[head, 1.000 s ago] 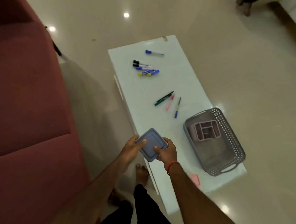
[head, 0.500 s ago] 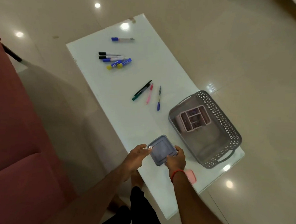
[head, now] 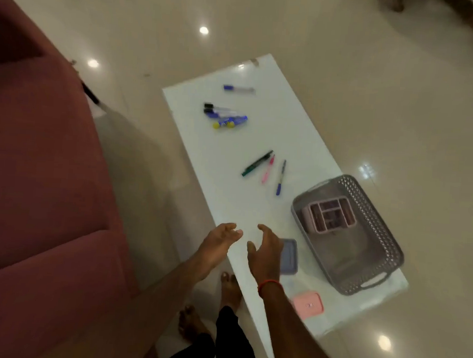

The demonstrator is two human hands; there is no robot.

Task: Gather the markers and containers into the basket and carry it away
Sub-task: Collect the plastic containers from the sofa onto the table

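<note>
I see both hands over the near end of the glossy white tabletop [head: 229, 195], and neither one holds anything. My left hand [head: 220, 241] is spread wide with relaxed fingers. My right hand [head: 265, 252] is loosely spread too, its fingers slightly curved.

Just right of the right hand, a grey-blue square lidded container [head: 290, 255] lies flat on the tabletop, its left edge hidden by that hand. I cannot tell if they touch.

Further right sits the grey perforated plastic basket [head: 379, 223], with a pink divided organiser [head: 328, 215] in its far end. A flat pink case [head: 308, 305] lies near the tabletop's near edge.

Mid-table lie a green-and-black marker [head: 257, 163], a pink pen [head: 267, 169] and a blue pen [head: 280, 177]. Farther off is a cluster of blue and black markers [head: 225, 116], and beyond it a single blue-capped marker [head: 238, 88]. A maroon sofa [head: 36, 166] fills the left.
</note>
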